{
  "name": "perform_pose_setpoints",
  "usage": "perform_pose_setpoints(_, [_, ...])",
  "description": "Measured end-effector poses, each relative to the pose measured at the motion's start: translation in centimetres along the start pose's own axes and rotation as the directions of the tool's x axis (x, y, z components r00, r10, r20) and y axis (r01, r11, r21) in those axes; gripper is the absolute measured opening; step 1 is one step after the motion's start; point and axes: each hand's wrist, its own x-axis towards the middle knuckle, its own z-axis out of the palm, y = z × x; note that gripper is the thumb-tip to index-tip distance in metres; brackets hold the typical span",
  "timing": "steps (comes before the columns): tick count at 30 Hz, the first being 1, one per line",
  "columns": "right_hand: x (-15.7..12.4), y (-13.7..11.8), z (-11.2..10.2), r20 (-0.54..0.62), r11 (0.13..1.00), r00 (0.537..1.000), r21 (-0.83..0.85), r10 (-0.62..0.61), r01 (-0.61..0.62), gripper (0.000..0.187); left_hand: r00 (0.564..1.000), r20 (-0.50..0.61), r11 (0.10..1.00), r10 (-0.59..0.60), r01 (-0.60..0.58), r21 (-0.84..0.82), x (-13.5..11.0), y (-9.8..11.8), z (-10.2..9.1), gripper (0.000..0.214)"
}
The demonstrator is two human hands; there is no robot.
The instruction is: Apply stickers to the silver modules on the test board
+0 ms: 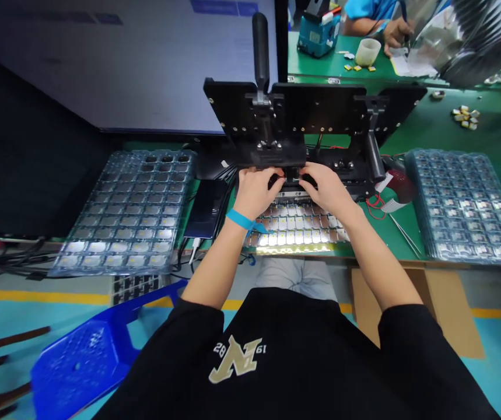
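Note:
A black test fixture (315, 111) with lever handles stands in front of me, its hinged plate tilted up. My left hand (256, 189), with a blue band on the wrist, reaches under the plate from the left. Thumb and forefinger are pinched at a small dark slot. From the right, my right hand (326, 189) meets the same slot with its thumb and forefinger pinched too. Whatever sits between the fingertips is too small and shadowed to make out. Below both hands lies a panel of small silvery parts (294, 230) in rows.
Clear plastic trays of parts stand left (123, 216) and right (469, 204). Metal tweezers (405, 234) lie right of the fixture, a black phone-like device (206, 209) left of it. A large monitor (145, 64) rises behind. Across the bench, a co-worker's hand (396, 35) holds a tool.

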Motion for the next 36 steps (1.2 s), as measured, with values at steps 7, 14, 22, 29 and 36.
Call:
perform_pose_setpoints(7, [-13.8, -0.2, -5.1, -0.195, 0.988, 0.971, -0.042, 0.137, -0.148, 0.021, 0.952, 0.109, 0.958, 0.288, -0.286, -0.028, -7.6, 4.2, 3.5, 0.033])
perform_pose_setpoints(14, [-19.5, 0.1, -2.5, -0.074, 0.991, 0.994, -0.094, 0.086, -0.093, 0.020, 0.880, 0.231, 0.906, 0.416, -0.423, -0.021, -10.0, 10.7, 9.0, 0.035])
perform_pose_setpoints(22, [-20.5, 2.1, -2.1, -0.076, 1.000, 0.997, 0.008, 0.027, -0.026, 0.020, 0.845, 0.262, 0.875, 0.467, -0.485, 0.005, -9.1, 10.7, 9.5, 0.022])
perform_pose_setpoints(29, [-20.6, 2.2, -2.5, -0.088, 0.999, 0.996, 0.025, 0.023, -0.021, 0.019, 0.789, 0.270, 0.826, 0.552, -0.560, -0.054, -7.5, 11.5, 9.7, 0.019])
perform_pose_setpoints(36, [-16.2, -1.6, -3.7, -0.245, 0.999, 0.968, -0.009, 0.049, -0.052, 0.025, 0.888, 0.090, 0.891, 0.451, -0.441, -0.105, -7.0, 8.2, 2.0, 0.017])
